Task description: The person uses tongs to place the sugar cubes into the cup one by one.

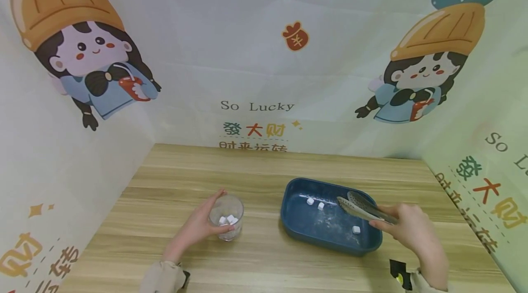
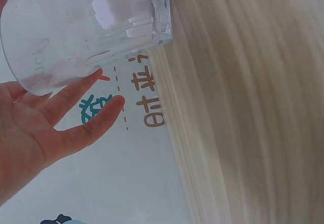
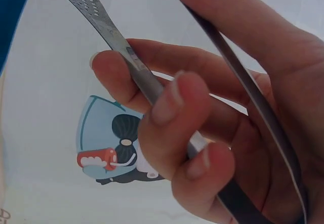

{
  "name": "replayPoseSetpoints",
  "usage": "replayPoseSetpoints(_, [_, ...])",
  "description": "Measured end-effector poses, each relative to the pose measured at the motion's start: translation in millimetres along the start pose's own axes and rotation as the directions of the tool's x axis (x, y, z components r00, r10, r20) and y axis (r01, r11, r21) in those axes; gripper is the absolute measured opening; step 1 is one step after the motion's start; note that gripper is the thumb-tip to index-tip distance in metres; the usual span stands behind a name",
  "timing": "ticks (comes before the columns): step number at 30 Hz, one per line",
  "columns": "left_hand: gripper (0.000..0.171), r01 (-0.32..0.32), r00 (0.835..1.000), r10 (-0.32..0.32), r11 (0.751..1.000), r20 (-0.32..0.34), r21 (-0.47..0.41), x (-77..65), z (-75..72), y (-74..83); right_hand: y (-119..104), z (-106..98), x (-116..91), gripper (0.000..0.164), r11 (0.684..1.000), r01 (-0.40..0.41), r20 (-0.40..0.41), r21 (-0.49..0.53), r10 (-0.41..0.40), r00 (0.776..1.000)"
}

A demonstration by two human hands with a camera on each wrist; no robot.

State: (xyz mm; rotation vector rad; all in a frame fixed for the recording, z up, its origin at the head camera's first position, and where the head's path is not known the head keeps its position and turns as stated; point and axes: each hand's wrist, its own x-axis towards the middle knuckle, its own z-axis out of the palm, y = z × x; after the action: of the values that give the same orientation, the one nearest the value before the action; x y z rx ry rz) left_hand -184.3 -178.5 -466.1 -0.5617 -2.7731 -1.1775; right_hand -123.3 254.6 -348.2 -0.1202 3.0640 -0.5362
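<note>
My left hand holds a clear glass cup on the wooden table, thumb at its near side and fingertips at its far side. Several white cubes lie at the bottom of the cup. To the right sits a dark blue rectangular tray with three white cubes: two at the left and one near the front right corner. My right hand grips metal tongs, fingers curled round one arm. The perforated tips stand apart over the tray, with nothing seen between them.
Wood-grain table surface lies between the cup and the tray and around them. A printed white cloth stands as a wall behind the table and along both sides.
</note>
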Motion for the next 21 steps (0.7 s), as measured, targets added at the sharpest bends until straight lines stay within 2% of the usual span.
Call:
replayPoseSetpoints(13, [0.097, -0.009, 1.000, 0.009, 1.000, -0.003, 0.001, 0.2, -0.6, 0.2, 15.8, 3.3, 1.1, 0.053, 0.993, 0.015, 0.076, -0.114, -0.007, 0.997])
replayPoseSetpoints(21, [0.097, -0.009, 1.000, 0.009, 1.000, 0.000, 0.008, 0.6, 0.0, -0.5, 22.8, 10.1, 5.8, 0.040, 0.987, 0.034, 0.125, -0.160, -0.014, 0.992])
